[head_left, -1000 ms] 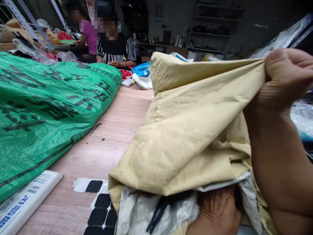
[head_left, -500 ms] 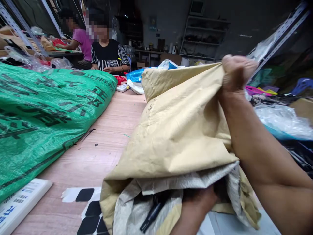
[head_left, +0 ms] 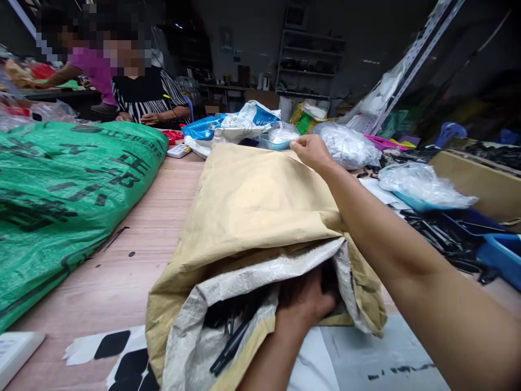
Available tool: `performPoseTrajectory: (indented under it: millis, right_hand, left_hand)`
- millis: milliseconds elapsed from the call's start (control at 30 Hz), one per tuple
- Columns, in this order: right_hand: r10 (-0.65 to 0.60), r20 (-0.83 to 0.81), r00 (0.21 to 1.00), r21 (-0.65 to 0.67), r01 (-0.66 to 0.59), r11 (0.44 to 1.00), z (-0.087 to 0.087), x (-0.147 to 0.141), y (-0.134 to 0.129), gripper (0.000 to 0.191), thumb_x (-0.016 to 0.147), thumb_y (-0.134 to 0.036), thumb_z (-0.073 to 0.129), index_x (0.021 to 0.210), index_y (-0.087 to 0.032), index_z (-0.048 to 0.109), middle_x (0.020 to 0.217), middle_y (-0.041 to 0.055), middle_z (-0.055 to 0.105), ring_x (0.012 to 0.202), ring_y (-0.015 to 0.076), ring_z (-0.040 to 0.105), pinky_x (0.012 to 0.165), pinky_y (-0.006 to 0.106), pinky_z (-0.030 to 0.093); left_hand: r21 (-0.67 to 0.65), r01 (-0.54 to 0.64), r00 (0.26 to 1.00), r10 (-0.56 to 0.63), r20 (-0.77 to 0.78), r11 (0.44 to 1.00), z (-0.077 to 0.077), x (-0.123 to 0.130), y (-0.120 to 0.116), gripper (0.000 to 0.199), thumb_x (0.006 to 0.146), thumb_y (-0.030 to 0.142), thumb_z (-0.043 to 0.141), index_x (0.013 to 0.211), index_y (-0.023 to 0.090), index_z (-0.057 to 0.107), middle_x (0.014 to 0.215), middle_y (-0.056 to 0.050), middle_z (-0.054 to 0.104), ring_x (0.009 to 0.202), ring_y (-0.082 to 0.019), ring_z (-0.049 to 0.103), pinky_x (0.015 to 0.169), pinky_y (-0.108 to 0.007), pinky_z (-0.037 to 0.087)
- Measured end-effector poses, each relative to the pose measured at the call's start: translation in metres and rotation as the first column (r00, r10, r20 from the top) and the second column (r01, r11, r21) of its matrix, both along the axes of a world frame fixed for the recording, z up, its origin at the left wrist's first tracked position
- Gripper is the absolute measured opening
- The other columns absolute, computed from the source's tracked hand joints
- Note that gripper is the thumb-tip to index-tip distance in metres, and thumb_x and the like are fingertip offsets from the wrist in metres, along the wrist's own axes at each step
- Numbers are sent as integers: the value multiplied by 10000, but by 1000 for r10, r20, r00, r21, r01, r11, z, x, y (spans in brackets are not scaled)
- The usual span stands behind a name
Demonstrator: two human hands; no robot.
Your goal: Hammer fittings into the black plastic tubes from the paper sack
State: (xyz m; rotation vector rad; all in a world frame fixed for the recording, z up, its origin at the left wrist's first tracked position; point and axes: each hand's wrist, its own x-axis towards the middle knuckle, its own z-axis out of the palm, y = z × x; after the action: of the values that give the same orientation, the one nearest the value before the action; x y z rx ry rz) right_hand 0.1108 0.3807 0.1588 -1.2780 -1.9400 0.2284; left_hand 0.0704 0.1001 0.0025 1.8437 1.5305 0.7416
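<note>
A tan paper sack with a white woven lining lies on the table, its mouth toward me. At its far right corner, the fingers of my right hand are closed on the paper. My left hand reaches into the mouth; its fingers are mostly hidden by the lining and shadow. Black plastic pieces show inside the mouth, left of that hand.
A large green woven sack covers the table's left side. Black square stickers lie at the front. To the right are a clear plastic bag, a blue bin and loose black parts. Two people sit at the back left.
My right hand has lowered the sack's far corner, and the sack now lies flatter. My left hand stays in the mouth. The view has swung to the right.
</note>
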Motion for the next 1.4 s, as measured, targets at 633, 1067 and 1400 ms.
performPoseTrajectory:
  millis: [633,1067,1400]
  right_hand:
    - [292,97,951,133,-304,943,-107,129,-357,319,878,-87,569,1110,-278,677,942,65,674,919,230,664,779,393,588]
    - [151,318,936,269,-242,932,-133,137,-392,439,859,-94,594,1271,-244,615,1236,93,663,1221,264,592,1057,484,497]
    - [190,378,906,-4,-204,979,-152,142,-381,712,880,-394,675,1534,-249,432,1608,144,360,1486,323,352,1187,536,388]
  left_hand:
    - [147,48,997,-38,-68,988,1,3,-5,839,835,465,662,1582,248,347,1625,-120,400,1519,-356,310,1273,-502,215]
    - [110,170,933,-124,-336,979,36,-1,-81,750,817,101,559,1538,208,383,1651,-178,300,1418,-312,474,1140,-410,439]
    - [408,-96,810,310,-498,908,12,-55,-157,527,936,327,589,1452,229,546,1503,-159,520,1364,-378,474,1138,-566,388]
